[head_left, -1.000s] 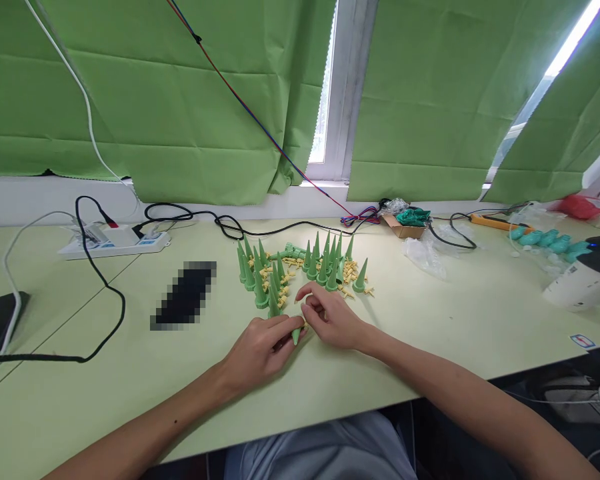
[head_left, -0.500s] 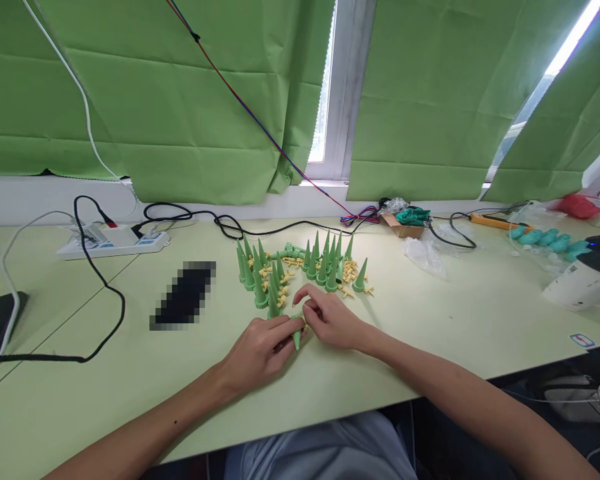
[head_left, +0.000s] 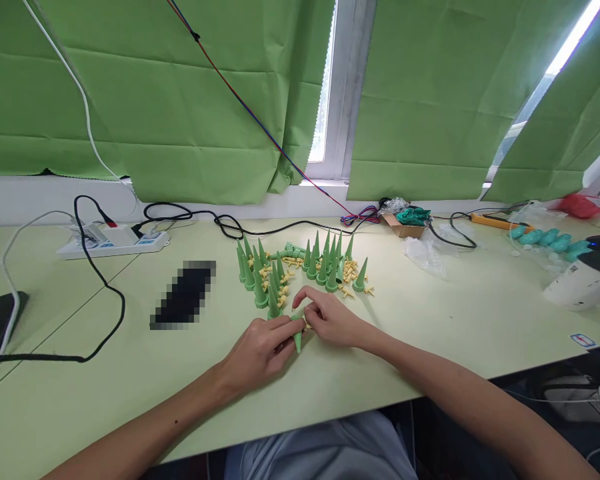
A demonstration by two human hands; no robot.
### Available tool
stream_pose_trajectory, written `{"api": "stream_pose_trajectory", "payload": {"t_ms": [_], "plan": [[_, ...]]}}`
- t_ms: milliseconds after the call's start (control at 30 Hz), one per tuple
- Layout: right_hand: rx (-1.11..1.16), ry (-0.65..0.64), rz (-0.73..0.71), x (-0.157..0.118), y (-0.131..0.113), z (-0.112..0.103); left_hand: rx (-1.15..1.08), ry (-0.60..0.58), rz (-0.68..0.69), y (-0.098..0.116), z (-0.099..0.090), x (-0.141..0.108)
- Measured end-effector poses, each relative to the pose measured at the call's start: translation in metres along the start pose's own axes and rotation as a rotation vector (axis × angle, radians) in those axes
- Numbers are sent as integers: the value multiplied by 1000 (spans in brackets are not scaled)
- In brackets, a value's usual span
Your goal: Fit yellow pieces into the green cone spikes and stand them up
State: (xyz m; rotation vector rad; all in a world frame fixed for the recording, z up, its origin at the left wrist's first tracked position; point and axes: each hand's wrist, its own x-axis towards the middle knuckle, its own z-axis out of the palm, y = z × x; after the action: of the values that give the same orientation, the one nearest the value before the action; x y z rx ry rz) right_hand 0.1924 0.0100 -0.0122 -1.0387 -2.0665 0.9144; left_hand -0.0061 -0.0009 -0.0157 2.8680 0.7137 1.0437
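My left hand [head_left: 269,342] is closed around a green plastic cone [head_left: 298,342], whose tip points down toward me. Close beside it, my right hand [head_left: 333,317] is curled, with thumb and fingers together at a small yellow piece [head_left: 308,327] by the cone's base; the fingers hide most of that piece. Beyond my hands, several green cones [head_left: 260,290] stand upright on the left and another group [head_left: 322,267] on the right. Small yellow pieces [head_left: 350,270] lie among them, and a single cone [head_left: 361,277] stands at the right edge.
A dark pixelated rectangle [head_left: 184,295] lies to the left, with a power strip [head_left: 115,248] and cables behind it. At the back right are a cardboard box [head_left: 404,229] and a clear plastic bag [head_left: 425,257]. A white tumbler [head_left: 583,280] lies far right.
The cone in my left hand has tilted slightly, its tip a little lower and further right. My right fingers have shifted slightly to the right. The standing cones stay where they were.
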Motion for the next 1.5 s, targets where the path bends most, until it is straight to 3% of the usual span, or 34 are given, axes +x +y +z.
{"api": "stream_pose_trajectory", "payload": {"t_ms": [200, 467, 667, 900, 1267, 1500], "plan": [[-32, 52, -31, 0, -1, 1, -25, 4, -37, -3, 2, -2], [-94, 225, -155, -2, -1, 4, -176, 91, -234, -1, 2, 1], [-101, 228, -227, -2, -2, 3, -288, 141, -380, -3, 1, 3], [-85, 211, -216, -3, -4, 2, -488, 183, -560, -3, -1, 6], [-119, 242, -221, -2, -1, 3, -541, 164, -613, -2, -3, 6], [-147, 239, -221, 0, 2, 3, -362, 186, -491, -4, 1, 5]]}}
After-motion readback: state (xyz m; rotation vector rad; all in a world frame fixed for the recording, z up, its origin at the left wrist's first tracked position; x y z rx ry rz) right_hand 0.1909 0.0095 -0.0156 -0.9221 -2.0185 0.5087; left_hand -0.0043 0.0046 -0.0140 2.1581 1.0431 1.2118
